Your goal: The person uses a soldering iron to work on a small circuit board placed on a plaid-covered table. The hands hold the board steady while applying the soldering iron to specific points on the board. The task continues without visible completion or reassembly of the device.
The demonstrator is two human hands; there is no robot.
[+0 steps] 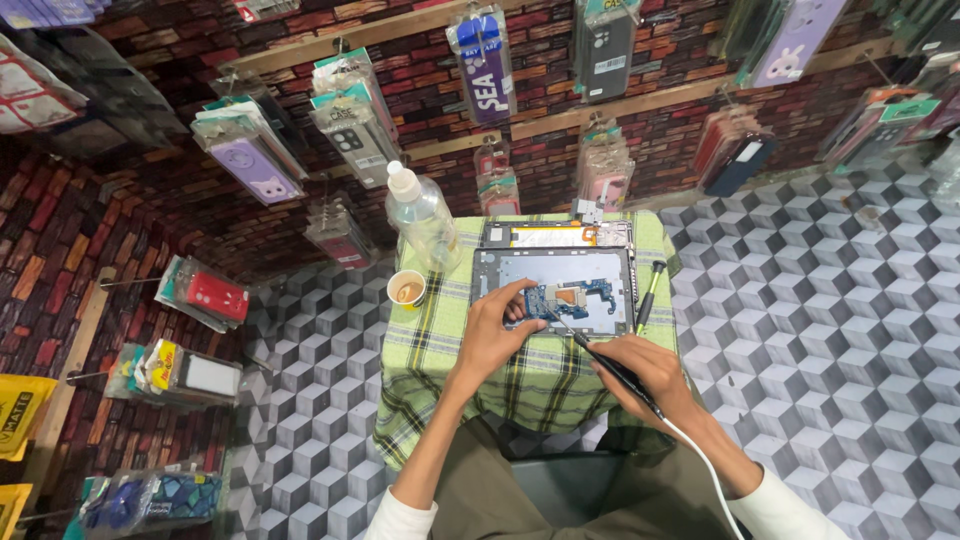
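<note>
Head view, looking straight down. Small table with a green plaid cloth (440,350), square, cloth hanging over the near and left edges. Cube-pattern floor (820,330) runs open on the right and the near left; brick wall with wooden rails and hanging phone cases (250,150) closes in behind and to the left.

Opened tablet shell (600,280), grey, lies flat at the middle-right of the table, its right side close to the table's right edge. Blue circuit board (555,299) sits inside it, near the lower left part. Second opened frame (555,235) lies just behind, touching or nearly touching the shell's far side.

Left hand (490,335) rests on the shell's near left corner, fingers spread and bent, fingertips (532,287) on or right at the board; it presses down rather than clamps anything. Right hand (650,375) is curled tight around a dark soldering iron (600,358), pen-style, tip angled up-left to the board; white cord (700,460) trails back over the wrist.

Around: paper cup (406,289) with brown drink at the left edge of the table, clear plastic bottle (420,215) just behind it, both well left of the hands. Screwdriver (648,295) with yellow-green handle lies along the shell's right side, just beside the right hand's path. Near edge is crowded by both forearms and the lap.
</note>
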